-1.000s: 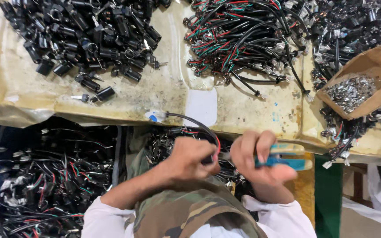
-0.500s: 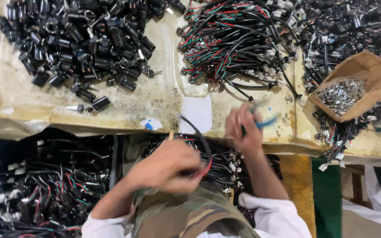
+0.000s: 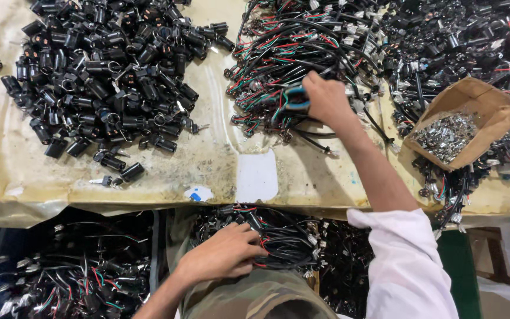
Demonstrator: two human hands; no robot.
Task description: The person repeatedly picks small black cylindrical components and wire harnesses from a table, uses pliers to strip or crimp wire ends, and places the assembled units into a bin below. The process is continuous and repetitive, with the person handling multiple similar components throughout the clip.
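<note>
— What stays hidden?
— The blue-handled tool (image 3: pixel 293 99) is half buried in the wire pile (image 3: pixel 302 53), right hand (image 3: pixel 326 97) clamped on it.
— And the bench (image 3: pixel 219 159)?
— Stained covering; left hand (image 3: pixel 222 254) curled onto the lap bundle (image 3: pixel 284 239).

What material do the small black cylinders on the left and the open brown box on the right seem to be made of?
The black cylinders look like moulded plastic: a smooth, slightly glossy surface with soft highlights, though some may have metal parts. The brown box seems to be plain cardboard: matte, with bent flaps. The small shiny pieces inside it look like bare metal.
</note>
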